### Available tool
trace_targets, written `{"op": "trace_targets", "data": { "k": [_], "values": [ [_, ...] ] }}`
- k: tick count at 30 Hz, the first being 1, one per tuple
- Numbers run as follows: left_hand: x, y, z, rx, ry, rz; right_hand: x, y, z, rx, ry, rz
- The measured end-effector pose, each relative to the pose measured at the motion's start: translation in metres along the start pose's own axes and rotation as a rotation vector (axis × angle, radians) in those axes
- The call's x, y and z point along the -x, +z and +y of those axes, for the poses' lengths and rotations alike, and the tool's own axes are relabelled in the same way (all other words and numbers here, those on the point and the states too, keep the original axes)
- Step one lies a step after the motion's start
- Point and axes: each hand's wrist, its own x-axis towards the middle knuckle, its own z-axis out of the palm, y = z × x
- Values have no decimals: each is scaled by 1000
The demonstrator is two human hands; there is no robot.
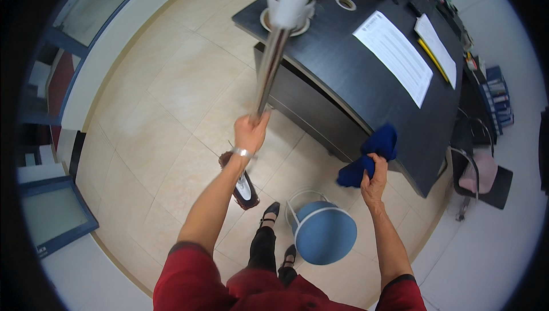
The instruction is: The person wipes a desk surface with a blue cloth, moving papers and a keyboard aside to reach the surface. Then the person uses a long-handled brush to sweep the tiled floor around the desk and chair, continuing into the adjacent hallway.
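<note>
My left hand (pixel 251 133) is closed around the metal pole (pixel 273 66) of a flat mop, whose upper part is a white tube. The mop head (pixel 242 184), with a brown fringe and a white plate, rests on the tiled floor below my left forearm. In my right hand (pixel 375 178) is a bunched dark blue cloth (pixel 371 156), held at the near edge of the black desk (pixel 343 75). Whether the cloth touches the desk is not clear. Below and left of my right hand stands a round blue stool (pixel 326 234) with a white rim.
On the desk lie a printed sheet (pixel 396 56), more papers with a yellow edge (pixel 437 53), and a potted plant (pixel 291 11) on a saucer. A black chair (pixel 484 182) with a pink item stands to the right. A blue-framed glass panel (pixel 55 214) is at left.
</note>
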Motion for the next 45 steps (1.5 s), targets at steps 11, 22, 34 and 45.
{"op": "trace_targets", "data": {
  "k": [11, 22, 34, 45],
  "values": [
    [93, -174, -29, 581, -190, 322, -165, 197, -87, 18, -301, -236],
    [70, -95, -20, 247, -181, 177, -38, 8, 37, 266, 393, -465],
    [263, 34, 107, -55, 177, -750, 89, -324, -157, -1053, 385, -72],
    [268, 52, 72, -400, 492, -1316, 201, -358, -164, -492, 269, -345]
  ]
}}
